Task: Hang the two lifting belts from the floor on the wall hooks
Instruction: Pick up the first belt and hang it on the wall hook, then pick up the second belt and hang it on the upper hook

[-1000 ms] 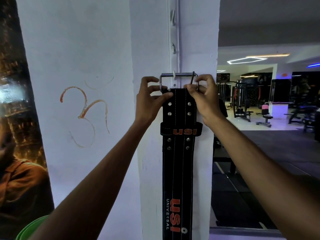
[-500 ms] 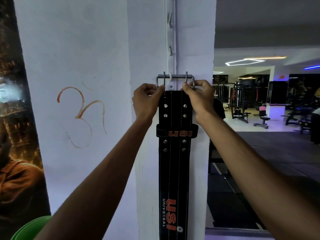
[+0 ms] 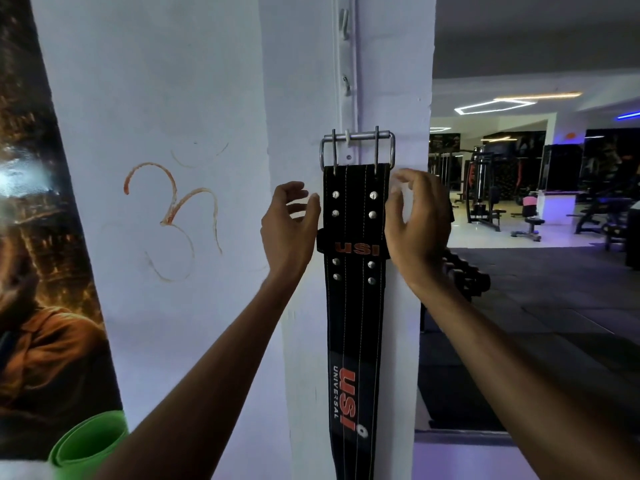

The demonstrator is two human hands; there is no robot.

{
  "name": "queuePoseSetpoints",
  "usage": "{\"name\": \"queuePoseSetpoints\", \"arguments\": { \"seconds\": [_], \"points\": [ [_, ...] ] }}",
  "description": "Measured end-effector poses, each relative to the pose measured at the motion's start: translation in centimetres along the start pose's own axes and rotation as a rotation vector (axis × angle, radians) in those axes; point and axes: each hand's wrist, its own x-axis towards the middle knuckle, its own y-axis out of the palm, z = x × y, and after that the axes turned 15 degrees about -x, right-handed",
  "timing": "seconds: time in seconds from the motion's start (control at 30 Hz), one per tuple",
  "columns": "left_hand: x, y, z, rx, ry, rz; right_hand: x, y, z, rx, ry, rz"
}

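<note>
A black lifting belt (image 3: 355,306) with orange USI lettering hangs straight down the white pillar. Its steel buckle (image 3: 357,148) sits over a white wall hook (image 3: 347,137). My left hand (image 3: 289,226) is just left of the belt, fingers spread, holding nothing. My right hand (image 3: 417,220) is just right of it, also spread and apart from the strap. Two more hooks, an upper hook (image 3: 344,22) and a middle hook (image 3: 346,85), stand free on the same rail above. No second belt is in sight.
A rolled green mat (image 3: 88,441) stands at the lower left against a dark wall poster (image 3: 38,271). Right of the pillar the gym floor opens, with a dumbbell rack (image 3: 464,275) close by and benches and machines (image 3: 491,202) further back.
Both hands have let go of the buckle and dropped lower, fingers spreading out beside the strap. The belt now hangs by its buckle from the hook on its own.
</note>
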Motion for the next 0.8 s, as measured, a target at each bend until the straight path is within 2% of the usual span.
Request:
{"name": "queuePoseSetpoints", "arguments": {
  "seconds": [0.13,0.37,0.6,0.8],
  "points": [
    [-3.2,-2.4,1.7,0.189,0.113,0.091,-5.1,-1.4,-0.1,-0.094,-0.135,0.056],
    [-14.8,-11.5,5.4,0.578,0.060,0.285,-18.2,-6.5,-1.2,-0.149,-0.187,0.405],
    [-34.3,-23.5,7.5,0.803,-0.319,0.397,-35.5,-15.2,0.3,-0.101,-0.058,0.799],
    [-48.8,-34.5,5.8,0.901,-0.685,0.410,-51.2,-23.4,6.9,-0.012,-0.047,1.169]
  ]
}}
